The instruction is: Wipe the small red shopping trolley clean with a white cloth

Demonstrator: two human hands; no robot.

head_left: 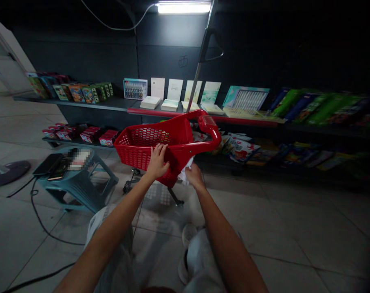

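Note:
A small red plastic shopping cart [142, 142] stands tilted on the tiled floor in front of me, its handle [209, 126] to the right. My left hand [157, 160] grips the near rim of its basket, fingers curled over the edge. My right hand [193, 175] is closed on a white cloth [185, 171] pressed against the cart's lower right side. My knees and one shoe show at the bottom.
Dark shelves [111, 103] with boxed toys, notebooks and packets run along the back wall. A teal plastic stool [81, 179] carrying phones stands at left, with black cables [38, 215] on the floor. A metal pole [200, 61] leans behind the cart.

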